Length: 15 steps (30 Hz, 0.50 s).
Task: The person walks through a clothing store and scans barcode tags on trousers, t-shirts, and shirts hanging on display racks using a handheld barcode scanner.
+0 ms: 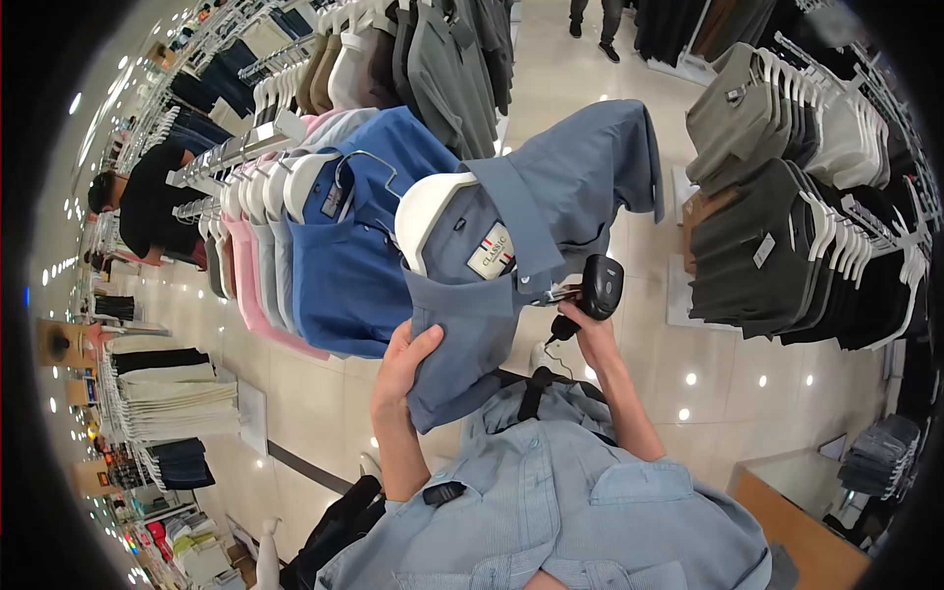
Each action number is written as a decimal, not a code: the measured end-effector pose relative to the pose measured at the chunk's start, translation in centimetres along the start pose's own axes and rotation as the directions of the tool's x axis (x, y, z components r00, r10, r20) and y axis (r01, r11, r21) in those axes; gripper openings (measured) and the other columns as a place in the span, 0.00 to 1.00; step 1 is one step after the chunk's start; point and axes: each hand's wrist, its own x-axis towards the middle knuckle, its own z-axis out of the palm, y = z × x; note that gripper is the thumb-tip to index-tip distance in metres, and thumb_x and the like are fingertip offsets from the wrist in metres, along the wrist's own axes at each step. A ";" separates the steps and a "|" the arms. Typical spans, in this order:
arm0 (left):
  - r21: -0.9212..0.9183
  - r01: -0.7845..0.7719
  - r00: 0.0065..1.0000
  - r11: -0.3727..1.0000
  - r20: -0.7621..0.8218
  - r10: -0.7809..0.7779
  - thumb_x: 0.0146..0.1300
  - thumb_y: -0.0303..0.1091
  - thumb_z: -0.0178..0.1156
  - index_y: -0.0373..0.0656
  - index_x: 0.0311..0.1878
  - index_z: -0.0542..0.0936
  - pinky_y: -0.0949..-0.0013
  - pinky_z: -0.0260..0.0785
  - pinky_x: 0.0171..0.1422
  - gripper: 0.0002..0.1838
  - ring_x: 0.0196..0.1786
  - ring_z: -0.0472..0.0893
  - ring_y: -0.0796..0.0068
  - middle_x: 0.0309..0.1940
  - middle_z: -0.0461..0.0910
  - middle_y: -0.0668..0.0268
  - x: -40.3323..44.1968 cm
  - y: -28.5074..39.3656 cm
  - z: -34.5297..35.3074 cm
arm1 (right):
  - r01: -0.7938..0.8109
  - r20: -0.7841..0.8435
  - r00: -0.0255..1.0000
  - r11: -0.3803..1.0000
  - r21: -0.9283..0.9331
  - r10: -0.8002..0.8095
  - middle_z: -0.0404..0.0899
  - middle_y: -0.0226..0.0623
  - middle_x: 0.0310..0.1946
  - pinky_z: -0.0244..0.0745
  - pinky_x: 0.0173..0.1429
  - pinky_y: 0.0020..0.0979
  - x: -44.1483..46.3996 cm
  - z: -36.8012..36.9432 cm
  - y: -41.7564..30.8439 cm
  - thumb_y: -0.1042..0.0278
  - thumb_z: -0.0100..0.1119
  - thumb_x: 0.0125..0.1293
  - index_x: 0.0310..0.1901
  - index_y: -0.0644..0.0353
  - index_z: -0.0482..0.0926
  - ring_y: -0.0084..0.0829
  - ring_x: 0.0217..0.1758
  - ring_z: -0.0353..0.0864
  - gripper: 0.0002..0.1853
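Note:
A grey-blue shirt (580,167) on a white hanger (425,218) hangs in front of me, its collar label reading CLASSIC. My left hand (408,364) grips the shirt's near side, thumb on top of the fabric. In my right hand (587,329) is a black handheld device (602,287) with a cord, held beside the collar button. Part of the device is hidden by my fingers. The hanger's metal hook points up and left, near a blue shirt (344,265) on the rack.
At the left, a rack (236,157) carries shirts on white hangers. More racks with dark shirts (757,256) stand at the right. A person in black (157,202) is at the far left, and another person's legs (597,25) show at the top. A wooden counter (806,531) is lower right.

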 end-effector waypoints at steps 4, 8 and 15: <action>0.035 -0.009 0.999 0.999 -0.035 0.010 0.67 0.34 0.62 0.30 0.58 0.74 0.72 0.74 0.55 0.21 0.48 0.81 0.76 0.50 0.82 0.61 -0.3 0.0 -0.3 | 0.036 -0.168 0.985 0.999 0.011 -0.033 0.73 0.26 0.40 0.69 0.51 0.28 -0.8 -0.2 0.3 0.79 0.70 0.58 0.50 0.60 0.76 0.21 0.45 0.74 0.19; 0.103 -0.021 0.999 0.995 -0.047 0.026 0.67 0.35 0.62 0.30 0.59 0.74 0.73 0.72 0.57 0.22 0.49 0.80 0.78 0.50 0.81 0.62 -0.6 0.3 -1.1 | 0.044 -0.214 0.975 0.996 -0.075 -0.059 0.76 0.29 0.44 0.70 0.53 0.28 -1.4 -1.4 0.0 0.74 0.70 0.60 0.52 0.62 0.76 0.22 0.47 0.75 0.19; 0.338 -0.029 0.994 0.941 -0.087 0.062 0.68 0.36 0.62 0.31 0.58 0.75 0.74 0.70 0.57 0.21 0.49 0.77 0.81 0.49 0.81 0.66 -2.0 1.2 -1.2 | -0.025 -0.026 1.000 0.764 -0.645 0.011 0.82 0.30 0.43 0.73 0.54 0.29 -2.2 -3.0 0.6 0.64 0.67 0.64 0.53 0.61 0.80 0.23 0.48 0.79 0.18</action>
